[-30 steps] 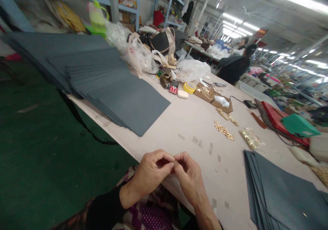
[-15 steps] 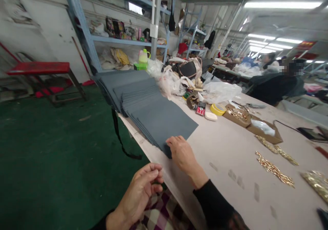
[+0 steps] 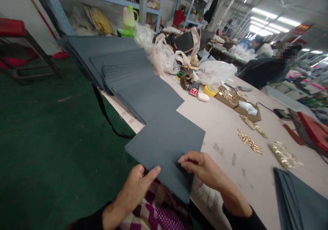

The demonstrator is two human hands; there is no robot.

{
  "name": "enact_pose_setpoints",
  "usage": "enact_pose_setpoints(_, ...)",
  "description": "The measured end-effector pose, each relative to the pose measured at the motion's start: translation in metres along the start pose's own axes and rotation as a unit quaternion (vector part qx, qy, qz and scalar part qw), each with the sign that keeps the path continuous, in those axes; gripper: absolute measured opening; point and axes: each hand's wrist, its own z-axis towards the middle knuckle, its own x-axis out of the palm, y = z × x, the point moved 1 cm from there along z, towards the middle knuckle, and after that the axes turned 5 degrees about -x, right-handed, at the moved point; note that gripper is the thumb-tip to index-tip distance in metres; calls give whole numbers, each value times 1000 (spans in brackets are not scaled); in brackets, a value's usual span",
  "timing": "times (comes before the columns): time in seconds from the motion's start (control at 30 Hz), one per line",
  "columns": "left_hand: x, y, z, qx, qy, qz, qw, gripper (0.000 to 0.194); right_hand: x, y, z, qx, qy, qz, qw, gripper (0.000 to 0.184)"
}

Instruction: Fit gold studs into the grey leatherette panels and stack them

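Observation:
A flat blue-grey panel [image 3: 166,137], which looks like leather or stiff fabric, lies tilted across the table's near edge. My left hand [image 3: 137,185] grips its lower left edge, thumb on top and fingers hidden underneath. Over the panel's right part, my right hand [image 3: 198,163] has its fingers curled and drawn together; nothing shows between them. Beyond the panel, a fanned stack of similar blue-grey panels [image 3: 143,86] rests along the table edge, partly covered by the held one.
On the table [image 3: 205,117] are gold chains [image 3: 249,141], a bag of gold pieces [image 3: 283,153], yellow tape [image 3: 210,90], a phone [image 3: 194,89] and cardboard boxes [image 3: 227,98]. More blue-grey panels [image 3: 302,195] lie at lower right. A person in dark clothing [image 3: 263,71] sits beyond.
One panel has come off the stack toward me. My left hand, free before, now grips its edge. My right hand has left the stack's corner and is over that panel. The view has shifted.

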Motion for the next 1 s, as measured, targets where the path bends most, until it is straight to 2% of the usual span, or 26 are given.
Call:
enact_pose_setpoints(0.1, 2, -1, 2, 57, -2, 61, 997, 28, 3, -16, 13, 39, -89, 126, 987, 18)
enact_pose_setpoints(0.17, 5, -6, 5, 62, 19, 49, 997, 32, 5, -18, 25, 52, -99, 173, 978, 24)
enact_pose_setpoints(0.3, 14, -20, 12, 24, 57, -23, 998, 35, 6, -7, 44, 79, -63, 214, 972, 27)
enact_pose_setpoints(0.4, 18, -25, 19, -28, 54, -39, 997, 37, 7, 0, 53, 84, -44, 212, 973, 25)
enact_pose_setpoints(0.53, 19, -25, 26, -53, 45, -64, 996, 38, 7, 0, 62, 86, -42, 211, 973, 23)
enact_pose_setpoints(0.83, 25, -36, 32, -50, 43, -84, 994, 41, 5, 2, 69, 85, -17, 199, 976, 20)
enact_pose_setpoints(1.0, 23, -32, 30, -45, 29, -19, 998, 48, 8, 4, 69, 88, -22, 206, 974, 18)
